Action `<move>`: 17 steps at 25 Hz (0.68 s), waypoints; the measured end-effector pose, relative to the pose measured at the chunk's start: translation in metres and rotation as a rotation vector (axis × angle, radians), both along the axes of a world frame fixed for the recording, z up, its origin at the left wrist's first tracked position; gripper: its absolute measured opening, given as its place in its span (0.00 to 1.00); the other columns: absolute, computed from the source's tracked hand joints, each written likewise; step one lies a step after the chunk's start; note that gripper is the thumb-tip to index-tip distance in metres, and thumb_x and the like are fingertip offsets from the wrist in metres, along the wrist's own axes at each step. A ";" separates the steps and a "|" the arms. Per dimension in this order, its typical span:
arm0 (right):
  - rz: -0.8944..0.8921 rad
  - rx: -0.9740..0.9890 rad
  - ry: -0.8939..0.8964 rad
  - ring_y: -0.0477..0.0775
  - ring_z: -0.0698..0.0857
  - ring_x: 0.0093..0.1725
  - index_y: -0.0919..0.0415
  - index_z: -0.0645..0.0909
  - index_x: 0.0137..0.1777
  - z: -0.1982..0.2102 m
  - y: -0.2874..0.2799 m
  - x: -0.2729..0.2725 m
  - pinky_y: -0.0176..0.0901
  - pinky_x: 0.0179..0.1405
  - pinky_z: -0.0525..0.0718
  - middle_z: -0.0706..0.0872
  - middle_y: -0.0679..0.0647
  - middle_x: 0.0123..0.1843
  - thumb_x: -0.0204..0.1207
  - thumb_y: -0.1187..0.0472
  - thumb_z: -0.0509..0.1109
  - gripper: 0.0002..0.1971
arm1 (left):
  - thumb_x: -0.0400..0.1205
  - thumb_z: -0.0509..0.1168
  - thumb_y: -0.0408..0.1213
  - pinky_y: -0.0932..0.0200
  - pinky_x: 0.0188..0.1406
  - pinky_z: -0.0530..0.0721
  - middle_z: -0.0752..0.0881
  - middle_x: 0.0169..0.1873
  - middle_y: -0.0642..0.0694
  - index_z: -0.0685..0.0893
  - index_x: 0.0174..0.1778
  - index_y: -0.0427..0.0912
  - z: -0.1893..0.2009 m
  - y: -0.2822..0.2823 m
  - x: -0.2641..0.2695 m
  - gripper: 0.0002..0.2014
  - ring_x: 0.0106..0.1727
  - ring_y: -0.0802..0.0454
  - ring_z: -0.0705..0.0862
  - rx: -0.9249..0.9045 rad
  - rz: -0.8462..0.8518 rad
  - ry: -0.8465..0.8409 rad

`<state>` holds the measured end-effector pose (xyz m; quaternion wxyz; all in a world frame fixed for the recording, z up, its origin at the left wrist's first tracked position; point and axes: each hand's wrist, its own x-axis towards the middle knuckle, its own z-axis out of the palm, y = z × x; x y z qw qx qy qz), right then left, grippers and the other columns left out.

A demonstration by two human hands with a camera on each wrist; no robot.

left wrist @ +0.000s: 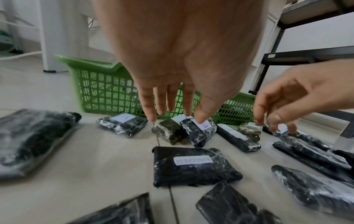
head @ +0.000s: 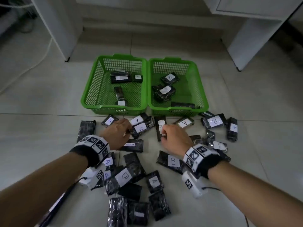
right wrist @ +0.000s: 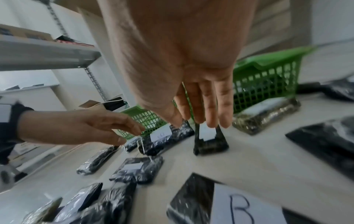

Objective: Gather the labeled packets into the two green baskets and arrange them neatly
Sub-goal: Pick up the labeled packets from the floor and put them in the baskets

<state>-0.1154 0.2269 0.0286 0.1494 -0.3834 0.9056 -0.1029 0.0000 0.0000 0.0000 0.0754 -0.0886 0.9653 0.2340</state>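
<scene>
Black film-wrapped packets with white paper labels are scattered over the pale tiled floor. Nearest the camera, at 6 o'clock, several unlabeled or face-down packets are overlapped, and packets marked A and B are seen among them. A flat packet marked B is located just beside the right wrist, at 5 o'clock of the right hand. A packet labelled "IN PROGRESS" is positioned directly below the left hand.

At mid-distance both hands are lowered over the row of packets in front of the baskets. The left hand is held with fingers extended and slightly spread, the tips just above or touching a stacked pair: a packet marked B and, at its 11 o'clock, a packet marked A. Nothing is gripped. The right hand is held with straight fingers placed on the label of a long packet marked A; whether that packet is pinched cannot be told.

Farther out, at 12 o'clock, two green mesh baskets are set side by side, touching. The left basket is loaded with about four packets, the right basket with about four, one marked B. More packets are grouped at 2 o'clock of the right hand.
</scene>
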 end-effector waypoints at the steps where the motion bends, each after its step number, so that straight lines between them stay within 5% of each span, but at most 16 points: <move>1: -0.029 -0.003 0.013 0.54 0.83 0.46 0.56 0.78 0.48 -0.006 0.002 -0.002 0.47 0.44 0.83 0.83 0.51 0.47 0.79 0.61 0.69 0.02 | 0.82 0.64 0.37 0.52 0.62 0.78 0.78 0.66 0.45 0.77 0.67 0.42 -0.006 0.001 -0.004 0.16 0.65 0.43 0.80 0.000 0.028 0.000; 4: -0.101 0.026 -0.061 0.60 0.84 0.59 0.55 0.78 0.66 -0.022 0.011 -0.014 0.52 0.58 0.85 0.82 0.58 0.62 0.81 0.56 0.71 0.15 | 0.84 0.64 0.43 0.46 0.64 0.79 0.74 0.72 0.45 0.71 0.76 0.45 -0.019 0.013 -0.013 0.24 0.69 0.41 0.78 -0.048 0.116 -0.026; 7: -0.060 0.144 -0.233 0.67 0.74 0.77 0.38 0.58 0.87 -0.036 0.014 -0.025 0.60 0.68 0.82 0.67 0.64 0.81 0.84 0.48 0.68 0.34 | 0.83 0.67 0.45 0.44 0.67 0.79 0.71 0.72 0.44 0.71 0.77 0.42 -0.031 0.019 -0.017 0.27 0.70 0.41 0.75 -0.071 0.198 -0.010; 11: -0.025 0.154 -0.106 0.64 0.71 0.74 0.40 0.64 0.83 -0.055 0.007 -0.018 0.59 0.55 0.87 0.69 0.59 0.73 0.83 0.39 0.67 0.30 | 0.80 0.72 0.42 0.47 0.66 0.79 0.73 0.66 0.44 0.76 0.70 0.45 -0.027 0.028 -0.020 0.23 0.66 0.42 0.77 -0.052 0.266 -0.005; 17: -0.146 -0.025 -0.087 0.62 0.81 0.56 0.52 0.70 0.63 -0.062 -0.001 -0.013 0.47 0.43 0.78 0.75 0.58 0.59 0.71 0.57 0.78 0.25 | 0.78 0.72 0.40 0.53 0.51 0.79 0.74 0.57 0.47 0.76 0.58 0.42 -0.022 0.036 -0.021 0.17 0.53 0.46 0.81 0.029 0.360 -0.016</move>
